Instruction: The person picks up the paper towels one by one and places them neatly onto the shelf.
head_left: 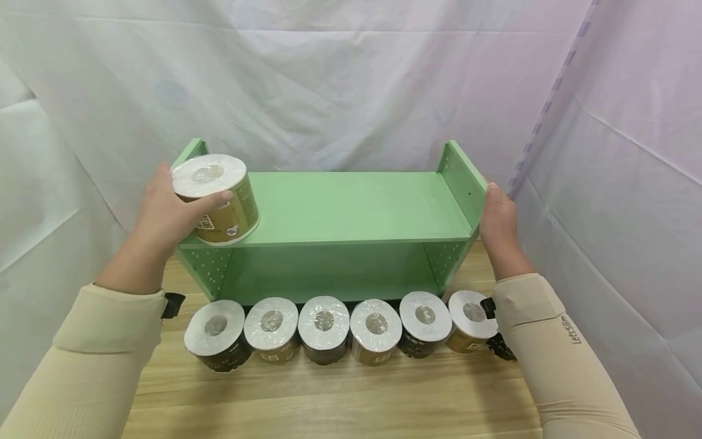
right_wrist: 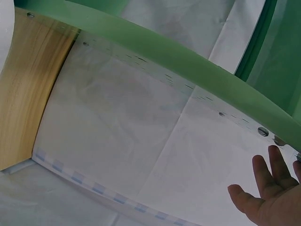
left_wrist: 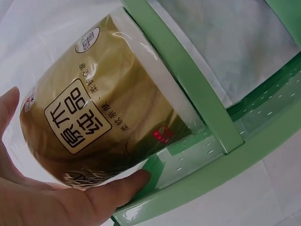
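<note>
A gold-wrapped toilet paper roll (head_left: 230, 210) stands upright at the left end of the green shelf's (head_left: 351, 207) upper board. My left hand (head_left: 170, 207) holds it from the left, thumb across its front and fingers round the far side. In the left wrist view, the wrapped roll (left_wrist: 94, 103) shows printed characters, with the thumb along its lower side. At the opposite end, my right hand (head_left: 499, 219) is at the outside of the shelf's right side panel (head_left: 463, 183). Its fingers look spread and fairly straight beside the panel in the right wrist view.
Several toilet paper rolls (head_left: 323, 326), in dark and gold wrappers, stand in a row before the shelf on the wooden table (head_left: 329, 402). Under the upper board is an open lower compartment (head_left: 329, 271). White cloth (head_left: 340, 85) hangs behind and at both sides.
</note>
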### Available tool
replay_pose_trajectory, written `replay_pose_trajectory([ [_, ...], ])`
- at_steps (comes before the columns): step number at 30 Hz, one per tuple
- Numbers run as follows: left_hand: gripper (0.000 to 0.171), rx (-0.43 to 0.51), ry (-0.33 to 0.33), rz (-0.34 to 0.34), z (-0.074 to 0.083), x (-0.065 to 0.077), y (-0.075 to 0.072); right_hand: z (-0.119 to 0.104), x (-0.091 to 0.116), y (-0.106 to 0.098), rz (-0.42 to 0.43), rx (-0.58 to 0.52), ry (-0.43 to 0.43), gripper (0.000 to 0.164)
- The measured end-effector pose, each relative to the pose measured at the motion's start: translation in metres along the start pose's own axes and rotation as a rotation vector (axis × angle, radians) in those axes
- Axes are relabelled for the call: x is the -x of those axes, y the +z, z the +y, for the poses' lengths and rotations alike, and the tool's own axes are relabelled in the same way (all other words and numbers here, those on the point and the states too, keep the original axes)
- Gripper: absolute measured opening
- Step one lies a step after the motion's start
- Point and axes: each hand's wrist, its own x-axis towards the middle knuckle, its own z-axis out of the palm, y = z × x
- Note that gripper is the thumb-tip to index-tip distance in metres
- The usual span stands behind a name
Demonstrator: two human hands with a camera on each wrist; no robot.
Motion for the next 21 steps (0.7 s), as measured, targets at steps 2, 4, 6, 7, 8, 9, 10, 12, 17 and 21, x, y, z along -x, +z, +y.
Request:
replay_pose_trajectory([
  [2, 0.105, -0.002, 0.017, 0.001, 0.0, 0.001, 0.0, 0.0, 0.0, 0.0, 0.003, 0.004, 0.001, 0.068],
  [4, 0.103, -0.014, 0.036, 0.005, 0.0, 0.003, 0.001, 0.0, 0.0, 0.0, 0.006, 0.006, -0.001, 0.068],
  [6, 0.1, -0.02, 0.061, 0.007, 0.0, 0.004, 0.001, 0.0, 0.0, 0.0, 0.004, 0.003, -0.005, 0.067],
  [7, 0.099, -0.023, 0.072, 0.01, 0.0, 0.005, 0.002, 0.0, 0.0, 0.0, 0.003, 0.002, -0.006, 0.066],
  [8, 0.098, -0.033, 0.083, 0.014, 0.0, 0.007, 0.002, 0.0, 0.0, 0.0, 0.005, 0.002, -0.007, 0.066],
  [9, 0.097, -0.038, 0.093, 0.016, 0.0, 0.008, 0.003, 0.0, 0.0, 0.0, 0.004, 0.001, -0.006, 0.066],
  [10, 0.097, -0.04, 0.103, 0.018, 0.0, 0.009, 0.003, 0.0, 0.0, -0.001, 0.001, 0.0, -0.005, 0.066],
  [12, 0.097, -0.052, 0.118, 0.024, 0.0, 0.012, 0.004, -0.001, 0.0, -0.001, 0.001, 0.0, -0.002, 0.066],
  [17, 0.107, -0.09, 0.12, 0.038, 0.0, 0.022, 0.007, -0.001, 0.0, 0.0, 0.004, 0.003, 0.005, 0.068],
  [21, 0.112, -0.13, 0.114, 0.042, 0.0, 0.03, 0.009, -0.001, 0.0, 0.0, 0.009, 0.003, 0.008, 0.068],
])
